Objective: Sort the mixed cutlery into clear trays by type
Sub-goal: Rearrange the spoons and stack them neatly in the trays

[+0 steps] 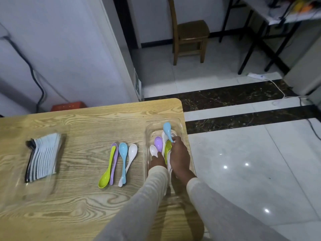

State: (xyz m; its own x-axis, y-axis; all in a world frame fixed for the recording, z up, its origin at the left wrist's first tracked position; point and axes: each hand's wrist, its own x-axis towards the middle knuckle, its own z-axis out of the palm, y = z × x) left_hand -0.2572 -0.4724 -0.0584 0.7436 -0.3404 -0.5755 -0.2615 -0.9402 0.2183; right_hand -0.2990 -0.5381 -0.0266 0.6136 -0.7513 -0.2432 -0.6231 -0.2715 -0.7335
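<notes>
Spoons are what this moment is about, and they sit in two lots. One lot is already in the clear tray (180,122) at the right edge of the bench (78,206): a purple spoon (158,143), a green spoon (167,148) and a white spoon (153,150) lie there, bowls toward the far end.

I see both hands inside that tray. The right hand (179,154) pinches the handle of a raised blue spoon (167,128), whose bowl tilts up and away over the far end of the tray. The left hand (157,162) lies at the near end of the white spoon. Its fingers are mostly hidden, so I cannot tell whether it holds anything.

The other lot, four loose spoons (123,153), lies on the bare bench to the left of both hands, between this tray and a second clear tray (17,186) far to the left that holds a fanned stack of dark-and-white pieces (43,157).

Their long axes run near to far, about parallel to the right tray. Three point their bowls away, while the green one (105,180) has its bowl toward me.

I judge the left hand the nearer one for fetching them, by a sideways reach. The green one would need turning end for end to match.
</notes>
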